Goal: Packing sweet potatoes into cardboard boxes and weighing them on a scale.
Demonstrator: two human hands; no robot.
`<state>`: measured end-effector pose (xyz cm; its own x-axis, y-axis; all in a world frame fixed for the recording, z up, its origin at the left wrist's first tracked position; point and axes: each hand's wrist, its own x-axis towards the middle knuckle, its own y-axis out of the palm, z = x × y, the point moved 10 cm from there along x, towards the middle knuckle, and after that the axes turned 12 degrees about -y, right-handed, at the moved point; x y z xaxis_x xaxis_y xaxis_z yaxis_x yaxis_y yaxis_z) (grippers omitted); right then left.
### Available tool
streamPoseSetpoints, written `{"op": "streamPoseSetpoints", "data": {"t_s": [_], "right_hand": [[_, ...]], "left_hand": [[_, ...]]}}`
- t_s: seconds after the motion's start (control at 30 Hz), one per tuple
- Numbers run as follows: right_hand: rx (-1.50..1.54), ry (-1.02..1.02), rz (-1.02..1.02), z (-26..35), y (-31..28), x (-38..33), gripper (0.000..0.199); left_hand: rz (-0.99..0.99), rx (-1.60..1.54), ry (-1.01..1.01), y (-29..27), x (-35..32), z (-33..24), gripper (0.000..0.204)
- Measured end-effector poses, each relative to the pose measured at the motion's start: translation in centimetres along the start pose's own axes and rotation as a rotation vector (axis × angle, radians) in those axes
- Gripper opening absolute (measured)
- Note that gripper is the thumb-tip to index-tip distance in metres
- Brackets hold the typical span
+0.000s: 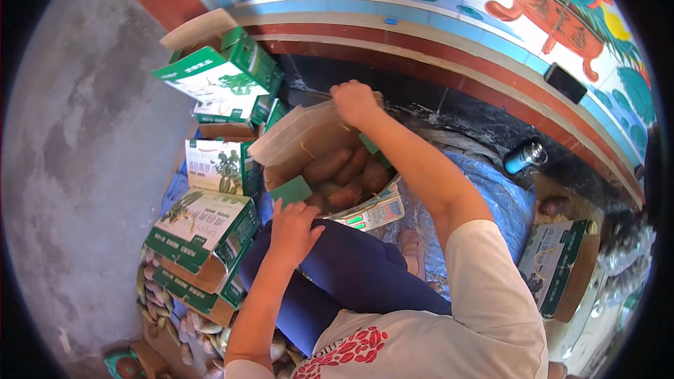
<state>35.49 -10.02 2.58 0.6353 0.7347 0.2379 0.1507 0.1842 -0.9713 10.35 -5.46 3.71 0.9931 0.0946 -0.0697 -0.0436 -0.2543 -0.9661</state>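
An opened cardboard box (281, 142) stands before my knees, its far flap raised. Inside lie several elongated reddish root vegetables (330, 166). At the top edge of the raised flap is my right hand (354, 104), its fingers bent over the cardboard. My left hand (291, 230) rests by the near left corner of the box, fingers apart, the tips at a small green side flap (291, 191). Part of the box's front is hidden by my left hand and knees.
Green and white cartons (235, 74) are stacked at the left, beside a grey wall. More root vegetables (158, 295) lie at the lower left. To the right are a blue tarp (484, 203), a blue bottle (523, 159) and another carton (558, 263). A phone (566, 83) sits on the tiled ledge.
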Motion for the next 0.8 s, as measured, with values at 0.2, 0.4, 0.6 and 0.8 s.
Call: {"op": "streamPoseSetpoints", "data": {"t_s": [0.2, 0.4, 0.6, 0.8], "right_hand": [[0.008, -0.085, -0.002, 1.5, 0.6, -1.7, 0.019], [0.031, -0.228, -0.109, 0.7, -2.7, -7.2, 0.016], [0.111, 0.023, -0.024, -7.5, -6.0, -17.5, 0.017], [0.148, 0.410, -0.163, -14.8, -10.0, -33.0, 0.021]], "left_hand": [[-0.099, 0.090, 0.068, 1.3, 1.6, -0.7, 0.012], [-0.164, 0.117, 0.195, 0.3, 1.7, -5.0, 0.012], [-0.219, 0.224, 0.414, -1.3, 1.3, -12.2, 0.011], [-0.191, 0.187, 0.741, 0.7, 1.3, -21.2, 0.005]]}}
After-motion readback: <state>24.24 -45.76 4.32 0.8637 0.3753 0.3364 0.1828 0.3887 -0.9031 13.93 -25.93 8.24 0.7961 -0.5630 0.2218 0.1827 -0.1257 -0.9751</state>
